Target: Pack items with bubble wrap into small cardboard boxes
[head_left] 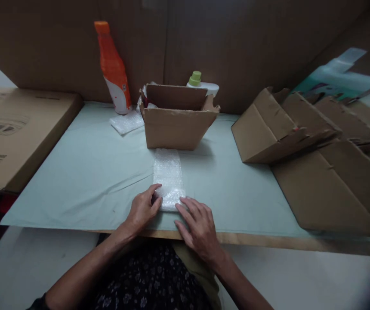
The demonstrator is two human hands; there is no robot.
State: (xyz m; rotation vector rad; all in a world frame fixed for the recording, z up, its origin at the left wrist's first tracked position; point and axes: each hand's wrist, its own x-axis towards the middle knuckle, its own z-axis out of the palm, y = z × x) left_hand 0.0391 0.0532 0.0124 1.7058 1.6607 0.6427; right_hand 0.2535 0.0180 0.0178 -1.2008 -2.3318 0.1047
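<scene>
Both hands rest flat, open: left hand (143, 209) and right hand (199, 226) press the near end of the bubble wrap strip (168, 178). Light, soft, probably slippery; best pinched at its near corners. Open cardboard box (177, 127) sits beyond its far end.

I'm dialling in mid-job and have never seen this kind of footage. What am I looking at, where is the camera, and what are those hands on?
There is no machine: the one picture comes from a camera on a person's head, looking down at their own bare hands. The left hand and right hand both press on the near end of a bubble wrap strip lying flat on the pale green table cover. Behind it stands an open cardboard box, with an orange bottle and a green-capped bottle farther back. Flattened cartons lie stacked to the right.
</scene>
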